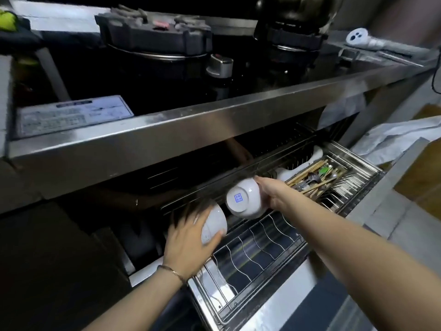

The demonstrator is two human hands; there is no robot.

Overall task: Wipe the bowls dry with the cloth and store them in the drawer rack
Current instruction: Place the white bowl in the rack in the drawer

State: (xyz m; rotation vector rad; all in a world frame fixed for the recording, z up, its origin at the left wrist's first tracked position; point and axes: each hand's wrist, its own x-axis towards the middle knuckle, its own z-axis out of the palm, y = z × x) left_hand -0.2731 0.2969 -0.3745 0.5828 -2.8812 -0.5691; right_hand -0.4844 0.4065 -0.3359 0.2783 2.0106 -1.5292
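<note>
Head view, foreground to background. A thin gold-coloured bracelet [172, 271] circles the left wrist above the near corner of the pulled-out stainless-steel drawer rack [250, 255], whose curved wire dividers run in rows across a dark tray. The left hand [191, 242], blurred, grasps a plain white ceramic bowl [216, 223] with fingers spread and curled over its wall and the thumb under its rim; this bowl sits at the left rear corner of the rack, and whether it touches the wires cannot be told. Just beside it, the right hand [274, 195] grasps a second white ceramic bowl with a blue square mark on its foot [243, 199], fingers wrapped round the side; the bowl is tipped on its side, foot toward the camera, over the rear row of dividers. To the right, a steel cutlery compartment [358, 168] of the same drawer holds wooden chopsticks [310, 174] and metal spoons. A white crumpled sheet [401, 139], cloth or plastic, lies beyond the drawer's right end. Above, the brushed-steel counter edge [191, 125] overhangs the drawer; on it lie a printed white label [74, 115], a black hob [148, 89], a silver control knob [219, 65] and two dark burner assemblies [155, 41]
</note>
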